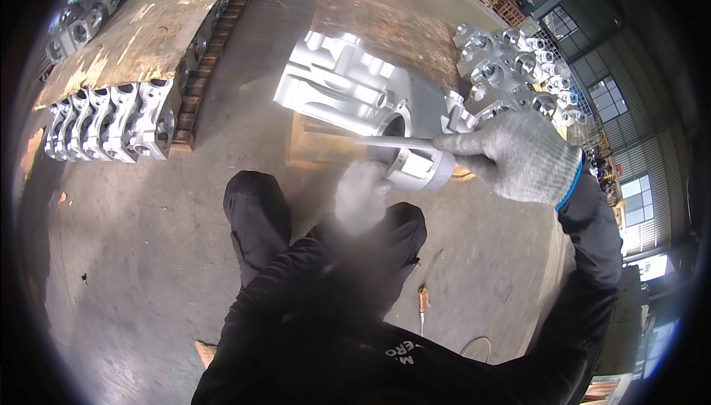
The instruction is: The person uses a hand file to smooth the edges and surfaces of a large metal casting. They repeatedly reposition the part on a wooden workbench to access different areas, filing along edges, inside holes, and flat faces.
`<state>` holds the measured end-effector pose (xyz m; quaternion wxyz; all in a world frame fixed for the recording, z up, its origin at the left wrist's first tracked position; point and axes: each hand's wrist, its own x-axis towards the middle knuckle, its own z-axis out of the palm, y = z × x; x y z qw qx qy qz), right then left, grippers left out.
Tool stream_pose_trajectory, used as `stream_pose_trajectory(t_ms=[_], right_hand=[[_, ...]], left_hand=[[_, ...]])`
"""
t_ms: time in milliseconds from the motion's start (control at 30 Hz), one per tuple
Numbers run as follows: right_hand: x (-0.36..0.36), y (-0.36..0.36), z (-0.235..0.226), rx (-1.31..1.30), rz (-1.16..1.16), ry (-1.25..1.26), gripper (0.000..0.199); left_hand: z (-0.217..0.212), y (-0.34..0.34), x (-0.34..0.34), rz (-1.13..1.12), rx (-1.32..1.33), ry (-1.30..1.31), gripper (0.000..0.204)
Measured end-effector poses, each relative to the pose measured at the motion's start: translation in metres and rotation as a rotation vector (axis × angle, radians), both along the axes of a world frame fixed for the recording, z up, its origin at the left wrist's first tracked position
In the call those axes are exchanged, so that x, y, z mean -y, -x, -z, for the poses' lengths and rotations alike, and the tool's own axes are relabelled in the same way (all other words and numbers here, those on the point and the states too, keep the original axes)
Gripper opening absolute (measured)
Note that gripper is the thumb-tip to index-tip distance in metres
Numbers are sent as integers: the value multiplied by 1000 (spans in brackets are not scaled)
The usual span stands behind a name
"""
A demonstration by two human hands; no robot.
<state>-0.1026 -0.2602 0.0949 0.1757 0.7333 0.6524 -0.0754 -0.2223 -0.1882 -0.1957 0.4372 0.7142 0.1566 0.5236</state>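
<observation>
The person wears two grey knitted gloves, one on each hand. The right hand [518, 155] is closed around one end of a single long flat metal file [396, 142], which runs leftward from the fist across a short silver cylindrical part [418, 169]. That part is one ring-shaped piece of bright machined aluminium with a slot or window cut in its side wall, and it sits just in front of the person's knees, above the concrete floor [133, 257]. The left hand [361, 196] is blurred; its fingers curl against the near left side of the cylindrical part, apparently gripping it, though the blur hides the exact hold. Just beyond the part, one large silver cast housing [344, 86] with ribs and a round bore lies on a low wooden board [315, 149], near its front edge. A brown sheet [385, 24] covers the stack behind it, and at that stack's right edge a cluster of smaller castings [518, 68], too many and too crowded to count, shows. At the left, five similar upright castings [111, 124] stand in a row at the near end of a pallet [200, 79] under another worn board.
</observation>
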Motion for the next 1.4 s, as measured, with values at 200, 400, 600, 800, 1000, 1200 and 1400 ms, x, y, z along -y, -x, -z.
stream_pose_trajectory(t_ms=[200, 400, 600, 800, 1000, 1200, 1400], right_hand=[[-12, -10, -6, -414, 6, 123, 40], [-25, -20, -1, -639, -25, 150, 43], [-21, -34, -4, -461, 109, 229, 46], [-18, -47, 0, -545, 17, 179, 42], [-30, -54, 3, -780, -3, 115, 43], [-21, -38, -21, -383, 134, 79, 41], [-12, -26, -28, -291, 258, -65, 37]], left_hand=[[1, 11, -7, 174, -161, -28, 39], [-8, 10, -9, 74, -19, -85, 17], [-12, 9, -8, 152, -173, 13, 43], [-15, 4, -12, 178, -250, 46, 50], [-23, 0, -17, 216, -204, 60, 42], [-28, -14, -20, 167, -55, 29, 39], [-40, -36, -27, 17, 75, -38, 29]])
